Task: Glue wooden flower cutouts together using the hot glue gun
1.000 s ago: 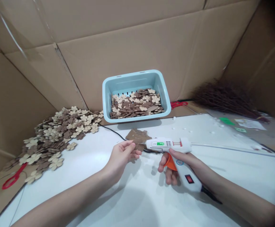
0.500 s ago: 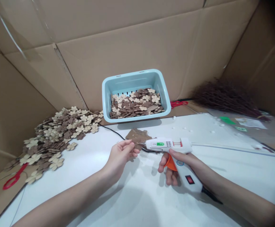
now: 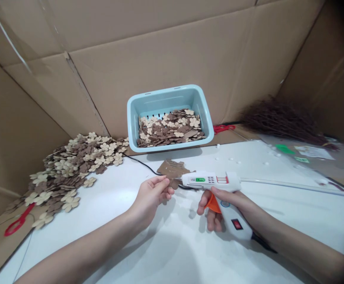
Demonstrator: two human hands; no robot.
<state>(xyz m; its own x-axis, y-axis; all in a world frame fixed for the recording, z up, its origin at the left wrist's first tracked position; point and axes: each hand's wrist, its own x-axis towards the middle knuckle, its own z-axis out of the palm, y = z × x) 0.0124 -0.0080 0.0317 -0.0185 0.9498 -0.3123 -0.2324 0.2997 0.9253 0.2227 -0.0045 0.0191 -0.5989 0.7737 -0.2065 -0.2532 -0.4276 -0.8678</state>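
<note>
My right hand (image 3: 219, 209) is wrapped round a white hot glue gun (image 3: 203, 180) with an orange trigger and a clear glue stick (image 3: 290, 186) running out of its back. The gun points left, its metal nozzle close to the fingertips of my left hand (image 3: 156, 191). Those fingers are pinched on a small brown flower piece (image 3: 174, 184), mostly hidden by the fingers and nozzle. Behind it on the white table lies a ragged scrap of brown cardboard (image 3: 172, 167). A black cord (image 3: 139, 161) runs past the scrap.
A light blue basket (image 3: 170, 150) of brown and cream flower pieces stands at the back. More flower pieces lie in a heap (image 3: 79, 157) on the left, near red-handled scissors (image 3: 17, 225). Dark dried twigs (image 3: 284, 122) lie back right; cardboard walls (image 3: 166, 55) rise behind.
Both hands stay almost where they were, with the glue gun's nozzle still at the left fingertips. The view has shifted very slightly.
</note>
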